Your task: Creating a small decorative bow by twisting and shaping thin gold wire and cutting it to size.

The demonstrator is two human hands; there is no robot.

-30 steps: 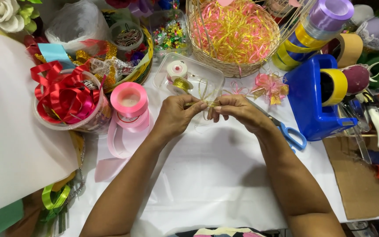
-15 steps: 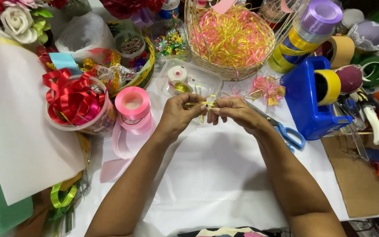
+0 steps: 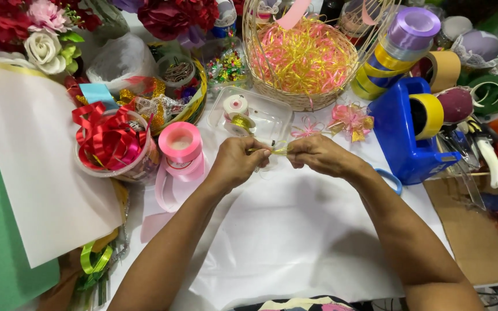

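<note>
Both our hands meet over the white table cover (image 3: pixel 295 242): left hand (image 3: pixel 234 164) and right hand (image 3: pixel 318 155) each pinch one end of a thin yellow ribbon strip (image 3: pixel 278 150), held just in front of the clear plastic tray (image 3: pixel 272 118). We judge it light, soft, slippery; grip near the ends. Long axis runs left-right, between our fingertips.

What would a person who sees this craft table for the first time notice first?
In the middle, the left hand and right hand meet over the white table cover, pinching a thin yellow-green ribbon strand between them. Behind them stands a woven wicker basket of pink and yellow shredded ribbon. At the left, a clear plastic tub of curled red ribbon bows sits beside a glossy pink ribbon spool.
</note>
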